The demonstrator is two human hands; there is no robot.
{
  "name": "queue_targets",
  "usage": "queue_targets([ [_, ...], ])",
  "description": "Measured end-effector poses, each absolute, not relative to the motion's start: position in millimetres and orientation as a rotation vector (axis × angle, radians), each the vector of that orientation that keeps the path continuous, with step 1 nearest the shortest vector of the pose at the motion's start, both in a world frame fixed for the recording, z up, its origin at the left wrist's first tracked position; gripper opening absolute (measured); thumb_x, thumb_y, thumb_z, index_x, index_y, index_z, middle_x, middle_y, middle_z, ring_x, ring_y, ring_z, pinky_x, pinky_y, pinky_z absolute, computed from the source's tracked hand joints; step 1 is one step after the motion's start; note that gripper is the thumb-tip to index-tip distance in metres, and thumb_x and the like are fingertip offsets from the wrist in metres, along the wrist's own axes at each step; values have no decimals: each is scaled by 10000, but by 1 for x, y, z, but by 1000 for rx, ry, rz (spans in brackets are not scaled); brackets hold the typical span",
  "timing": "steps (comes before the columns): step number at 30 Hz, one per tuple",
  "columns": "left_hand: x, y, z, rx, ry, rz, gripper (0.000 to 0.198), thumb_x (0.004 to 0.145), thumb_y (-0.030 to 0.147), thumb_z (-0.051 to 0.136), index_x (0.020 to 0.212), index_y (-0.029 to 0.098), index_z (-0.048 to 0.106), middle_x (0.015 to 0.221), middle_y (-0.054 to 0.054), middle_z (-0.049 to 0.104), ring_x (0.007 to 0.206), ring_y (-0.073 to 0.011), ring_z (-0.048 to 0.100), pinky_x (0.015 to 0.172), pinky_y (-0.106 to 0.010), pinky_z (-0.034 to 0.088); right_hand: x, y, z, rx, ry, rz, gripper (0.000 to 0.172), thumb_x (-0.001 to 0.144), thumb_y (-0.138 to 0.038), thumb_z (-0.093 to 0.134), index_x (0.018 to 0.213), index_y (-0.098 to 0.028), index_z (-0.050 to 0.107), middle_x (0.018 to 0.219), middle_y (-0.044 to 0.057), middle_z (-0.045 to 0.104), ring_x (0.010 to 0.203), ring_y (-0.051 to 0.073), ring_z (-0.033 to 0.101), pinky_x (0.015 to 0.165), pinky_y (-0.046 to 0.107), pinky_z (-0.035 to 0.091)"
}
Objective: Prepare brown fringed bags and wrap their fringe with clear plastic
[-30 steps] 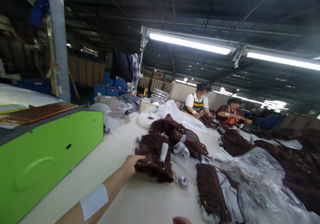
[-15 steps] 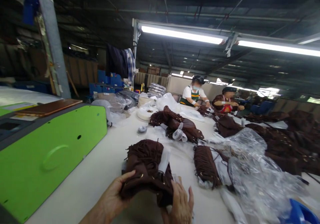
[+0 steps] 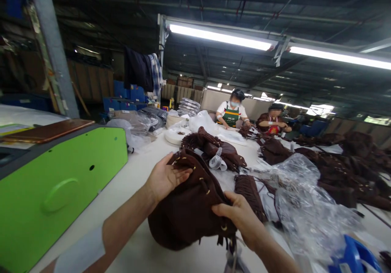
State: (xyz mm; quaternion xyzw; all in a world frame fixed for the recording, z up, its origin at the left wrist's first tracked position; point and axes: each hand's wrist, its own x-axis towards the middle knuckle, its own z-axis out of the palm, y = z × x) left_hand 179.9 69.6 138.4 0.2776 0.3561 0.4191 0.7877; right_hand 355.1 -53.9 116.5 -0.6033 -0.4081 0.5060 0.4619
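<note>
A dark brown bag (image 3: 183,212) with gold eyelets along its rim is held tilted above the white table, its mouth toward the upper right. My left hand (image 3: 168,175) lies against the rim at the upper left, palm up, thumb behind the edge and fingers over the leather. At the right side my right hand (image 3: 238,216) grips the rim, thumb on the outer face and the other fingers partly hidden. Fringe hangs from the bag's lower right. Just beyond, a fringed brown bag (image 3: 249,195) rests on the table, and another brown bag (image 3: 226,153) lies farther back.
A green machine (image 3: 70,187) stands at the left. Crumpled clear plastic (image 3: 305,208) covers the right side, near a blue object (image 3: 354,256). White rolls (image 3: 177,135) lie behind. Brown bags (image 3: 357,171) are heaped at right; two people work across the table.
The bag has been lifted and turned, so its smooth side and eyeleted rim now show. My left hand has moved up the rim, and my right hand has moved up and right.
</note>
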Motion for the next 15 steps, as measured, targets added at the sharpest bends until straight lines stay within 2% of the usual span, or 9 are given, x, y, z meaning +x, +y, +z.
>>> queue_targets([
  [2, 192, 74, 129, 799, 810, 883, 370, 901, 386, 439, 762, 91, 613, 849, -171, 673, 798, -244, 665, 746, -364, 546, 360, -52, 99, -1450, -823, 1321, 243, 515, -256, 672, 728, -144, 637, 595, -20, 626, 517, 112, 537, 507, 226, 395],
  [5, 198, 67, 105, 1139, 876, 890, 145, 676, 235, 709, 770, 138, 655, 900, -120, 677, 1015, -310, 596, 990, -439, 404, 375, -50, 57, -1514, -613, 1344, 187, 480, -293, 658, 581, -152, 588, 503, -22, 592, 430, 91, 491, 441, 211, 356],
  [7, 192, 53, 86, 1339, 869, 877, 217, 567, 137, 743, 775, 170, 691, 964, -101, 681, 1154, -344, 504, 1096, -454, 256, 386, -52, 30, -1532, -510, 1339, 215, 473, -347, 638, 561, -165, 568, 486, -20, 582, 414, 93, 485, 423, 211, 343],
  [8, 187, 45, 76, 1469, 852, 857, 238, 569, 140, 734, 802, 179, 704, 1025, -103, 675, 1211, -353, 453, 1121, -466, 193, 390, -55, 19, -1525, -474, 1341, 238, 474, -366, 633, 583, -161, 580, 505, -10, 597, 428, 97, 500, 430, 212, 352],
  [9, 182, 36, 65, 1626, 823, 832, 301, 590, 150, 719, 889, 184, 708, 1125, -106, 649, 1269, -348, 393, 1140, -470, 124, 394, -58, 9, -1512, -452, 1343, 263, 480, -378, 634, 613, -153, 596, 532, 2, 615, 448, 102, 516, 443, 213, 363],
  [11, 173, 20, 42, 2229, 707, 632, 524, 666, 207, 672, 1184, 184, 600, 1350, -120, 500, 1351, -364, 262, 1122, -573, 38, 396, -66, -4, -1479, -441, 1345, 290, 504, -384, 643, 654, -138, 616, 570, 14, 631, 477, 103, 531, 467, 212, 375],
  [13, 168, 10, 19, 2605, 615, 406, 702, 667, 208, 677, 1331, 163, 454, 1424, -155, 396, 1368, -403, 187, 1077, -664, 39, 395, -73, -13, -1453, -456, 1343, 270, 521, -366, 662, 651, -134, 616, 562, 7, 618, 484, 104, 526, 470, 210, 364],
  [15, 165, 6, -1, 2781, 565, 291, 748, 673, 208, 680, 1363, 142, 398, 1391, -189, 429, 1352, -420, 221, 1057, -694, 75, 394, -79, -21, -1429, -483, 1347, 259, 527, -348, 687, 655, -131, 628, 567, 5, 614, 505, 114, 534, 475, 213, 359],
])
